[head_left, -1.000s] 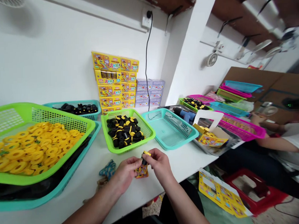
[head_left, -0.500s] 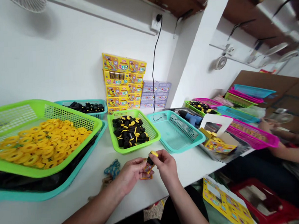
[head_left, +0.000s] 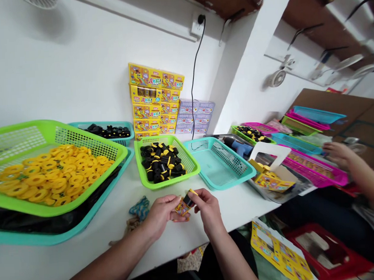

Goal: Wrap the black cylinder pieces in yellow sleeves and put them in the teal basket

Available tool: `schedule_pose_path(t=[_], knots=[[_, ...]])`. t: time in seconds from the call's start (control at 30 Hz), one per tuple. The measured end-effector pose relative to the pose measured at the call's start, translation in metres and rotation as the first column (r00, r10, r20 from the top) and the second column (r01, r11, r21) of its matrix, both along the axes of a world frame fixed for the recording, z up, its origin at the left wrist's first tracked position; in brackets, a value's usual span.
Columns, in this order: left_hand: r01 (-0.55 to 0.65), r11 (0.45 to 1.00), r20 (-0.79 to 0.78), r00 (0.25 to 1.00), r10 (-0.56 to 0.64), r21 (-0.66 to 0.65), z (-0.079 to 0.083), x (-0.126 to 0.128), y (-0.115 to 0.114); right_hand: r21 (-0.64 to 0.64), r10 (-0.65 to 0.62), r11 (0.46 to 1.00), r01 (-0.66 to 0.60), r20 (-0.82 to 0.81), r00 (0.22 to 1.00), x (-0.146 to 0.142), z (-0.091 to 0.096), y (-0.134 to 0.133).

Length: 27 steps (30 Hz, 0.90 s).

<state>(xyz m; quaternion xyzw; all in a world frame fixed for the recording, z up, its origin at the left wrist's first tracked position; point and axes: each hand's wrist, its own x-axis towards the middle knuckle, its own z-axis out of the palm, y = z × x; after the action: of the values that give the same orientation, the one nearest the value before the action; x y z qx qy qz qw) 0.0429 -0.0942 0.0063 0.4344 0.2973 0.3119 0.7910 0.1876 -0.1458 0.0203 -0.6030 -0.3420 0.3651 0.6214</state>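
Note:
My left hand (head_left: 161, 213) pinches a small yellow printed card (head_left: 181, 208) just above the white table (head_left: 86, 251). My right hand (head_left: 208, 209) grips a small black cylinder with a yellow cap (head_left: 189, 197) and holds it against the card. Both hands meet near the table's front edge. Just behind them stands a green basket (head_left: 192, 164) of black-and-yellow cylinders (head_left: 161, 161). A blue knotted cord (head_left: 139, 208) lies on the table left of my left hand.
A large green basket (head_left: 87, 138) of yellow rings (head_left: 52, 172) rests on a teal tray (head_left: 85, 220) at left. An empty teal basket (head_left: 220, 165) stands right of centre. Yellow boxes (head_left: 156, 102) are stacked at the wall. Another person's hand (head_left: 338, 152) reaches over a pink basket (head_left: 318, 169).
The black cylinder in my right hand has tilted down against the card. The other person's hand has come further into view at the right. The view shifted slightly.

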Motion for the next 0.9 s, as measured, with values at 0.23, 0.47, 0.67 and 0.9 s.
schedule_pose_path(t=[0.23, 0.47, 0.67, 0.9], knots=[[-0.093, 0.995, 0.033, 0.995, 0.092, 0.036, 0.001, 0.0, 0.0, 0.011, 0.043, 0.999, -0.043, -0.013, 0.999, 0.003, 0.006, -0.003], [-0.204, 0.954, -0.079, 0.971, 0.226, 0.221, 0.004, -0.003, 0.001, 0.092, 0.327, 0.944, -0.316, -0.142, 0.934, 0.003, 0.011, -0.016], [-0.103, 0.958, -0.101, 0.986, 0.135, 0.268, 0.011, -0.005, 0.0, 0.062, 0.324, 0.945, -0.322, -0.024, 0.946, 0.003, 0.011, -0.019], [0.147, 0.934, -0.22, 0.972, -0.076, 0.325, 0.016, -0.011, 0.008, 0.026, 0.374, 0.924, -0.382, 0.154, 0.914, 0.014, 0.016, -0.023]])
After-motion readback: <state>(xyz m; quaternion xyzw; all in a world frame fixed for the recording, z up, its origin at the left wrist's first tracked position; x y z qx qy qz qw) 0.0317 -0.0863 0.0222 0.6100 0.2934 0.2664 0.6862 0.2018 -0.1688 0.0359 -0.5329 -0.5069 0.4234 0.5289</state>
